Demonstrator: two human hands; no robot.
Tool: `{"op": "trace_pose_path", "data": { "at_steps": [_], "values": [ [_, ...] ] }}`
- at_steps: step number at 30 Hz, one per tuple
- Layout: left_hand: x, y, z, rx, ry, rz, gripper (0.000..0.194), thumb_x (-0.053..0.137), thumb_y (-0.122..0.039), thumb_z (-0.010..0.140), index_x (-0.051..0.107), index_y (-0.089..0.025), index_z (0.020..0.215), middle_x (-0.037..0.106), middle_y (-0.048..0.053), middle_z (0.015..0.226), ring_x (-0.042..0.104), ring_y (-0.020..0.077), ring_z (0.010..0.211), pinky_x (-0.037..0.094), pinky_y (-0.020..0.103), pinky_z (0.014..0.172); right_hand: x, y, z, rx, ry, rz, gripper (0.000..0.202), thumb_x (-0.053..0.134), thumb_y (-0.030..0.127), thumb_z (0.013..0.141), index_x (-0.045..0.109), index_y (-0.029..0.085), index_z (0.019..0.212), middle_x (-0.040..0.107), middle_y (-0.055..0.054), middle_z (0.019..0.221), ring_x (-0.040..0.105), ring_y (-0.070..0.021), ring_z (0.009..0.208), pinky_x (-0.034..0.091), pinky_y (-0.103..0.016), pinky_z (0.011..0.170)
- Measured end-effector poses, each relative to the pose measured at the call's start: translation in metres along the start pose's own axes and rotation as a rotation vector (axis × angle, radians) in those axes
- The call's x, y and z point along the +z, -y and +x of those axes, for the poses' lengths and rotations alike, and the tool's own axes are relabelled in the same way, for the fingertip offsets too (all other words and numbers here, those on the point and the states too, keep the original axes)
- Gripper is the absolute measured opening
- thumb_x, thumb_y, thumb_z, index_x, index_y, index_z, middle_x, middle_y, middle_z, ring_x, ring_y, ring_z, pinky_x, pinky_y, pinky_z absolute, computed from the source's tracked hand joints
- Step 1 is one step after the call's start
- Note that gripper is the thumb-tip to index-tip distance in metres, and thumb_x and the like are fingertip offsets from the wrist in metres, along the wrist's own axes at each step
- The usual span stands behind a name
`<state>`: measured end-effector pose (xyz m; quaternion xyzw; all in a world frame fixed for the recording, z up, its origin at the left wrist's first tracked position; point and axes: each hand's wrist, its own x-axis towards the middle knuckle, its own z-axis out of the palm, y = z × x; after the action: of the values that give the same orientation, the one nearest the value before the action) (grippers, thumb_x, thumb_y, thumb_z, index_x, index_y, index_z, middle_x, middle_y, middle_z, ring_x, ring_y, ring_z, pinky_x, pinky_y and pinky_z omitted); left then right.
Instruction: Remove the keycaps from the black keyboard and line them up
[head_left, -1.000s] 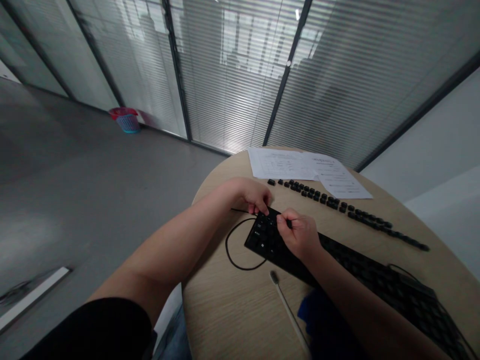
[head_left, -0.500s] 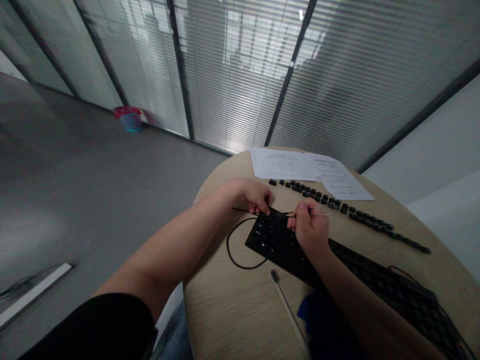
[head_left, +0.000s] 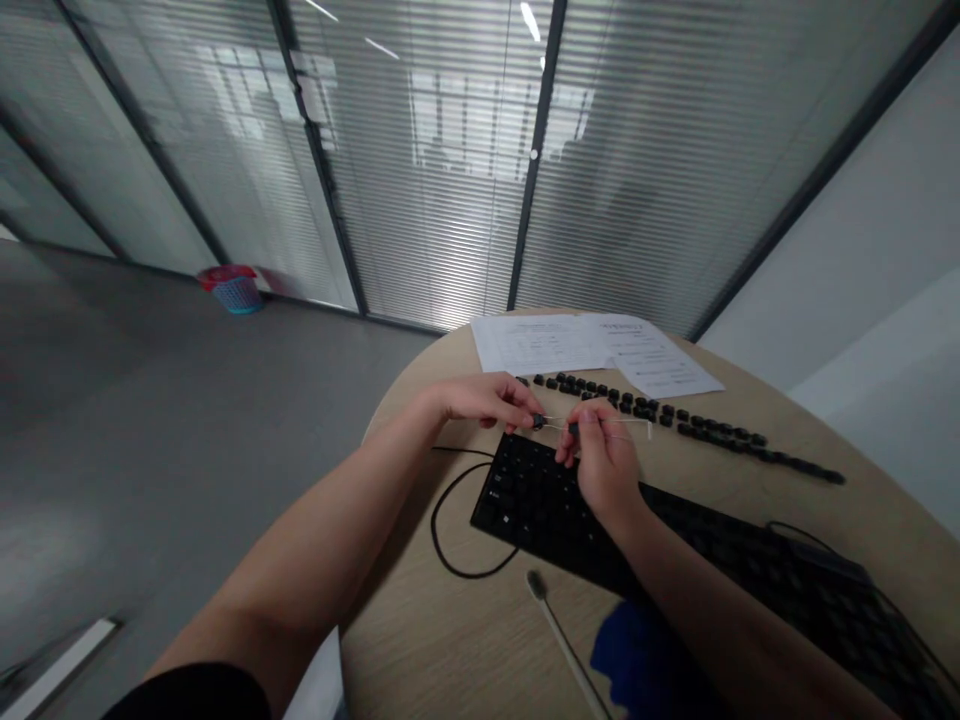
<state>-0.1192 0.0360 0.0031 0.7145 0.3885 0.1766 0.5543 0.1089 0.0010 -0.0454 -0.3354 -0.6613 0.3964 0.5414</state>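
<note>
A black keyboard (head_left: pixel 547 510) lies slanted on the round wooden table (head_left: pixel 420 640), its upper part showing places without keycaps. My left hand (head_left: pixel 495 400) pinches a small black keycap (head_left: pixel 538 422) just above the keyboard's upper left corner. In my right hand (head_left: pixel 600 455) is a thin wire tool (head_left: pixel 634 422), whose wire loops reach the keycap. Several loose black keycaps (head_left: pixel 705 425) form rows behind the keyboard.
Printed sheets (head_left: pixel 540 343) lie at the table's far edge. A brush (head_left: pixel 555 630) and a blue cloth (head_left: pixel 626 650) are near the front. A looped black cable (head_left: pixel 437 535) curves left of the keyboard. On the floor stands a basket (head_left: pixel 238 292).
My left hand has lifted off the keyboard and now holds a keycap at the wire tool's tip. The view has tilted up slightly.
</note>
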Motion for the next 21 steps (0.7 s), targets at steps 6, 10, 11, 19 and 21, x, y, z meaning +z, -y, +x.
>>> {"op": "trace_pose_path", "data": {
  "at_steps": [6, 10, 11, 19, 21],
  "values": [
    [0.002, 0.003, 0.003, -0.018, -0.002, -0.009, 0.03, 0.083, -0.042, 0.076, 0.076, -0.02, 0.096, 0.067, -0.001, 0.073, 0.055, 0.0114, 0.061, 0.028, 0.02, 0.044, 0.001, 0.002, -0.001, -0.019, 0.043, 0.013, 0.042, 0.044, 0.06, 0.105, 0.056, 0.024, 0.088, 0.057, 0.004, 0.059, 0.055, -0.012, 0.047, 0.044, -0.023, 0.047],
    [-0.001, 0.008, 0.002, -0.027, -0.001, -0.003, 0.035, 0.084, -0.046, 0.074, 0.075, -0.019, 0.093, 0.066, -0.001, 0.073, 0.059, 0.0127, 0.064, 0.03, 0.019, 0.044, 0.003, 0.003, 0.0, 0.014, 0.058, 0.057, 0.043, 0.046, 0.061, 0.104, 0.057, 0.023, 0.086, 0.058, 0.003, 0.061, 0.057, -0.0124, 0.048, 0.042, -0.022, 0.044],
    [-0.002, 0.009, 0.002, -0.028, -0.004, 0.001, 0.036, 0.084, -0.046, 0.073, 0.075, -0.018, 0.093, 0.066, -0.001, 0.072, 0.059, 0.0127, 0.064, 0.03, 0.019, 0.044, 0.003, 0.002, 0.0, 0.015, 0.066, 0.058, 0.043, 0.046, 0.06, 0.104, 0.057, 0.023, 0.086, 0.058, 0.003, 0.061, 0.057, -0.0125, 0.048, 0.042, -0.022, 0.044],
    [-0.007, 0.018, 0.003, -0.021, -0.068, -0.029, 0.037, 0.084, -0.048, 0.072, 0.073, -0.016, 0.089, 0.066, -0.001, 0.068, 0.053, 0.0097, 0.054, 0.031, 0.018, 0.043, 0.003, 0.0, 0.0, 0.007, 0.084, 0.058, 0.045, 0.048, 0.063, 0.102, 0.06, 0.023, 0.087, 0.061, 0.002, 0.064, 0.059, -0.0135, 0.051, 0.042, -0.023, 0.045],
    [-0.01, 0.021, 0.003, 0.0, -0.126, -0.061, 0.038, 0.083, -0.046, 0.073, 0.072, -0.016, 0.093, 0.066, -0.002, 0.07, 0.052, 0.0091, 0.054, 0.031, 0.018, 0.043, 0.002, -0.001, -0.001, 0.017, 0.051, 0.052, 0.046, 0.045, 0.064, 0.103, 0.061, 0.023, 0.088, 0.06, 0.002, 0.063, 0.057, -0.0136, 0.05, 0.042, -0.024, 0.045]
  ]
}}
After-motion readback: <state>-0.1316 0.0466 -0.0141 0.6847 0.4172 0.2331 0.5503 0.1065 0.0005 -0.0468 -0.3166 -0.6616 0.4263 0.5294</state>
